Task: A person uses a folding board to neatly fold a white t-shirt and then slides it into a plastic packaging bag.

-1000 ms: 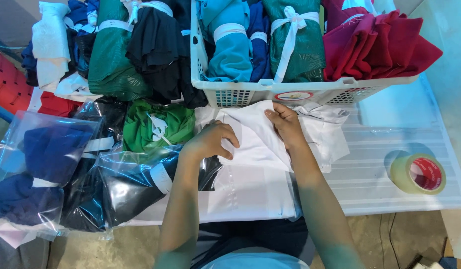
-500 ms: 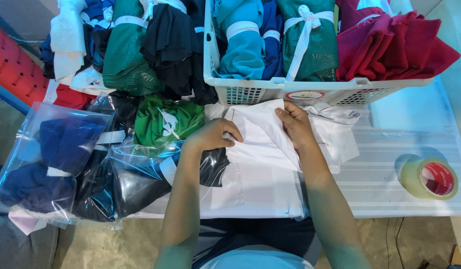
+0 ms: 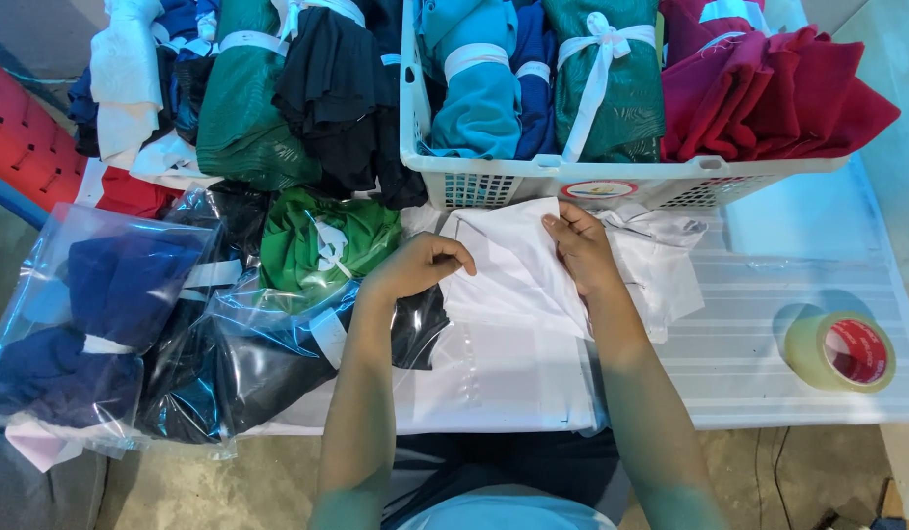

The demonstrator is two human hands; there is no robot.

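A white garment [image 3: 508,280] lies partly folded on the white table [image 3: 769,363], just in front of a white plastic basket [image 3: 533,177]. My left hand [image 3: 415,267] curls over the garment's left edge and pinches the fabric. My right hand [image 3: 580,250] presses flat on the folded top layer, fingers pointing left. The rest of the white cloth [image 3: 494,378] spreads toward me, over the table's near edge.
The basket holds rolled teal, blue, green and dark red garments tied with white strips. Bagged dark blue [image 3: 101,304], black [image 3: 248,363] and green [image 3: 322,245] bundles crowd the left. More loose clothes pile at the back left. A roll of clear tape [image 3: 839,350] sits at the right.
The camera view shifted slightly. My left hand's fingers have shifted on the garment's left edge; my right hand stays pressed on the fold.
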